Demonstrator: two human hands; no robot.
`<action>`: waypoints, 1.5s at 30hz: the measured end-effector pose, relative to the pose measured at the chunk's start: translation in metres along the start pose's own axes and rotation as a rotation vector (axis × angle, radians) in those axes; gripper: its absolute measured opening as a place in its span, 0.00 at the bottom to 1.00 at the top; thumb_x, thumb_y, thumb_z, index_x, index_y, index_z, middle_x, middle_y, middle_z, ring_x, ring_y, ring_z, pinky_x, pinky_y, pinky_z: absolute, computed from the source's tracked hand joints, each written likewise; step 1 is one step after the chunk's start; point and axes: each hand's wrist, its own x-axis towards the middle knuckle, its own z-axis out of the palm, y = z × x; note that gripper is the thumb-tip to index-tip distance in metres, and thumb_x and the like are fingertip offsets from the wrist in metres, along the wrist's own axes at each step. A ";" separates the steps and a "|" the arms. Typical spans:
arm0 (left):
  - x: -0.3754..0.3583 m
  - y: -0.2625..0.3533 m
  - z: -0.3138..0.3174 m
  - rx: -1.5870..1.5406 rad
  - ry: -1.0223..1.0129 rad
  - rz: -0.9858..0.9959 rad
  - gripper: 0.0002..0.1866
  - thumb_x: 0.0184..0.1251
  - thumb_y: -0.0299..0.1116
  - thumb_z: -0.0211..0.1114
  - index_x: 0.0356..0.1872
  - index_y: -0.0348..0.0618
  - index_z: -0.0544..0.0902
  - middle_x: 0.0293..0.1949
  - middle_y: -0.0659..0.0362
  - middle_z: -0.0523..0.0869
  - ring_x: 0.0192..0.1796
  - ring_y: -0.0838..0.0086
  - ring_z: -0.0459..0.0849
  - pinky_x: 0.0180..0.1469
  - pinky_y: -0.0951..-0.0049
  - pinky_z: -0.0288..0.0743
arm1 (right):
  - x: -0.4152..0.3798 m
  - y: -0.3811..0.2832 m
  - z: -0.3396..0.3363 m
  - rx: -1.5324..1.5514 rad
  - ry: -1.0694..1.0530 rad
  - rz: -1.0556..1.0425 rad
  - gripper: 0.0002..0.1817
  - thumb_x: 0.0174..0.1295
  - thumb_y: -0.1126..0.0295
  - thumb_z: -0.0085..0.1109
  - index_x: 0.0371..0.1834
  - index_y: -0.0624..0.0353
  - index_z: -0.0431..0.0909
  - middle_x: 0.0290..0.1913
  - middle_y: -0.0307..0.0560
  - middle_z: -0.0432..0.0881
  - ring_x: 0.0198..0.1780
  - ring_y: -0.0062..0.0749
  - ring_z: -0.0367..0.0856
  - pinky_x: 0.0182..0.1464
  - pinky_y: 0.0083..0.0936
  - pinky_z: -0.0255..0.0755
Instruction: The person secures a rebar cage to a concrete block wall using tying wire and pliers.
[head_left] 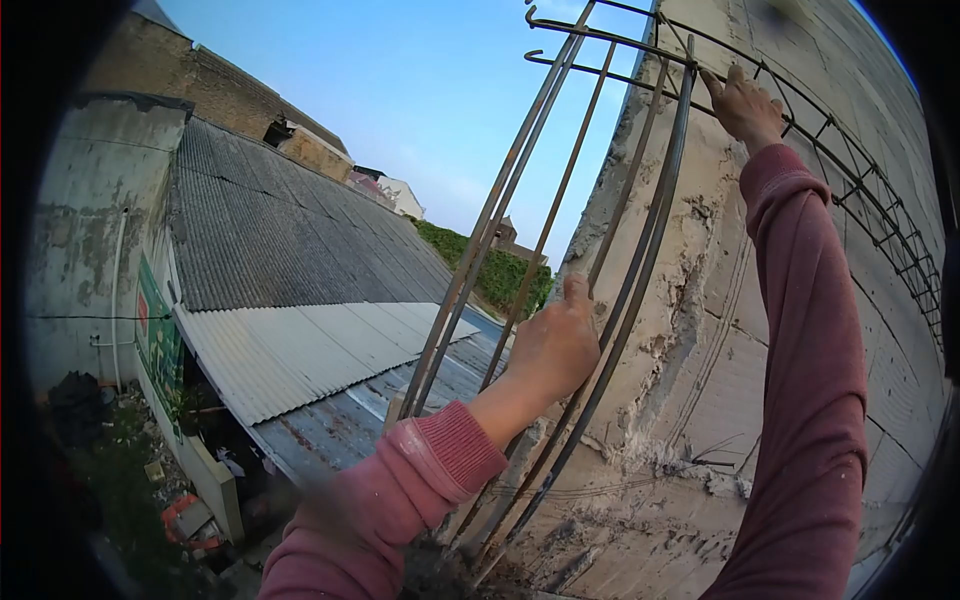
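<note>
Several upright steel reinforcing bars (pixel 650 225) rise beside a rough block wall (pixel 700 330). My left hand (pixel 553 342) is closed around one of these bars at mid-height, thumb pointing up; its other fingers are partly hidden behind the hand. Higher up and to the right, my right hand (pixel 745 108) grips the long horizontal rebar cage (pixel 855 185) lying along the wall, its fingers curled over a bar close to where the cage crosses the uprights. Hooked bar ends (pixel 545 20) stick out at the cage's left end.
Down to the left lie a grey corrugated roof (pixel 290 220) and a paler sheet roof (pixel 320 350). A narrow gap with rubble (pixel 195 520) runs below, beside a stained wall (pixel 100 220). Green foliage (pixel 510 280) stands behind the bars.
</note>
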 end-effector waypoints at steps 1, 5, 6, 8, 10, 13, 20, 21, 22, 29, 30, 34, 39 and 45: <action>0.000 0.001 0.000 0.009 -0.010 -0.003 0.15 0.70 0.31 0.45 0.52 0.33 0.61 0.27 0.38 0.82 0.32 0.40 0.81 0.37 0.46 0.72 | -0.002 0.003 0.001 0.003 -0.018 -0.021 0.36 0.66 0.35 0.27 0.60 0.54 0.66 0.55 0.56 0.79 0.59 0.49 0.75 0.61 0.50 0.58; -0.002 0.006 -0.005 0.099 -0.016 -0.011 0.16 0.70 0.33 0.47 0.52 0.32 0.62 0.29 0.39 0.82 0.33 0.41 0.81 0.37 0.46 0.72 | -0.011 0.007 0.014 -0.008 0.038 -0.064 0.36 0.67 0.34 0.26 0.55 0.55 0.67 0.50 0.56 0.81 0.55 0.52 0.78 0.58 0.54 0.59; -0.002 0.010 -0.011 0.141 -0.054 -0.020 0.17 0.71 0.35 0.48 0.53 0.32 0.62 0.31 0.39 0.83 0.35 0.42 0.82 0.38 0.46 0.72 | -0.010 0.006 0.015 0.006 0.026 -0.053 0.36 0.67 0.35 0.26 0.55 0.55 0.67 0.50 0.56 0.81 0.55 0.52 0.78 0.59 0.54 0.59; -0.001 0.011 -0.020 0.279 0.114 0.141 0.22 0.70 0.39 0.51 0.55 0.32 0.62 0.36 0.41 0.83 0.39 0.46 0.83 0.40 0.47 0.73 | -0.017 0.002 0.008 0.010 0.022 -0.079 0.35 0.68 0.36 0.27 0.55 0.55 0.67 0.50 0.55 0.81 0.56 0.51 0.77 0.59 0.56 0.59; -0.001 -0.003 -0.038 0.464 0.533 0.478 0.27 0.68 0.44 0.55 0.58 0.33 0.62 0.40 0.44 0.83 0.42 0.50 0.83 0.42 0.50 0.73 | -0.017 0.003 0.011 0.031 0.043 -0.056 0.35 0.67 0.36 0.28 0.55 0.55 0.67 0.50 0.56 0.81 0.56 0.51 0.76 0.59 0.55 0.58; 0.017 -0.028 -0.070 0.640 0.671 0.282 0.34 0.61 0.48 0.63 0.60 0.33 0.64 0.41 0.48 0.82 0.44 0.54 0.82 0.45 0.53 0.74 | -0.017 -0.003 0.014 0.031 0.072 -0.052 0.35 0.67 0.35 0.28 0.56 0.55 0.67 0.51 0.57 0.80 0.57 0.51 0.76 0.59 0.55 0.58; 0.028 -0.066 -0.072 0.116 0.052 -0.288 0.26 0.56 0.45 0.69 0.48 0.35 0.75 0.33 0.50 0.83 0.42 0.59 0.83 0.44 0.57 0.75 | -0.016 -0.002 0.023 0.003 0.103 -0.010 0.36 0.67 0.34 0.27 0.56 0.55 0.68 0.52 0.56 0.79 0.59 0.50 0.74 0.60 0.51 0.59; 0.027 -0.067 -0.072 0.101 0.067 -0.276 0.24 0.57 0.44 0.68 0.46 0.35 0.76 0.32 0.50 0.84 0.42 0.59 0.83 0.44 0.57 0.75 | -0.014 -0.003 0.018 0.004 0.080 -0.006 0.36 0.67 0.34 0.27 0.56 0.55 0.68 0.52 0.56 0.79 0.59 0.49 0.74 0.60 0.50 0.60; 0.028 -0.068 -0.073 0.088 0.081 -0.260 0.22 0.58 0.43 0.67 0.45 0.35 0.76 0.32 0.50 0.84 0.42 0.59 0.83 0.45 0.57 0.75 | -0.013 -0.002 0.016 0.006 0.075 -0.012 0.36 0.67 0.34 0.27 0.56 0.55 0.68 0.53 0.55 0.79 0.59 0.49 0.74 0.60 0.50 0.60; 0.039 -0.105 -0.054 0.091 0.221 -0.170 0.10 0.65 0.28 0.58 0.44 0.34 0.78 0.27 0.54 0.86 0.25 0.71 0.84 0.31 0.71 0.77 | -0.015 0.008 0.005 0.041 0.053 -0.065 0.36 0.67 0.35 0.27 0.57 0.55 0.69 0.55 0.53 0.79 0.61 0.46 0.73 0.61 0.49 0.60; 0.039 -0.105 -0.054 0.092 0.225 -0.171 0.10 0.65 0.28 0.57 0.44 0.34 0.78 0.27 0.54 0.86 0.24 0.71 0.84 0.31 0.72 0.77 | -0.014 0.008 0.003 0.037 0.060 -0.078 0.36 0.67 0.36 0.27 0.57 0.55 0.70 0.55 0.53 0.79 0.61 0.46 0.73 0.61 0.50 0.60; 0.036 -0.097 -0.058 0.055 0.242 -0.161 0.08 0.66 0.28 0.56 0.40 0.33 0.78 0.22 0.56 0.85 0.23 0.71 0.84 0.31 0.69 0.78 | -0.012 0.014 -0.006 0.050 0.009 -0.103 0.36 0.68 0.36 0.27 0.60 0.54 0.69 0.57 0.53 0.78 0.61 0.46 0.73 0.62 0.50 0.60; 0.024 -0.071 -0.061 0.277 0.360 -0.074 0.23 0.68 0.40 0.56 0.59 0.40 0.69 0.56 0.42 0.72 0.59 0.50 0.70 0.56 0.52 0.66 | -0.022 0.012 -0.002 -0.011 0.085 -0.169 0.36 0.68 0.37 0.25 0.61 0.54 0.68 0.57 0.54 0.77 0.61 0.49 0.73 0.61 0.52 0.60; -0.004 0.039 -0.025 0.426 0.314 0.407 0.47 0.57 0.51 0.62 0.73 0.43 0.49 0.70 0.42 0.49 0.74 0.45 0.41 0.71 0.41 0.34 | -0.019 0.003 0.004 0.043 -0.004 -0.113 0.34 0.69 0.38 0.27 0.58 0.53 0.70 0.57 0.53 0.77 0.60 0.49 0.73 0.62 0.50 0.58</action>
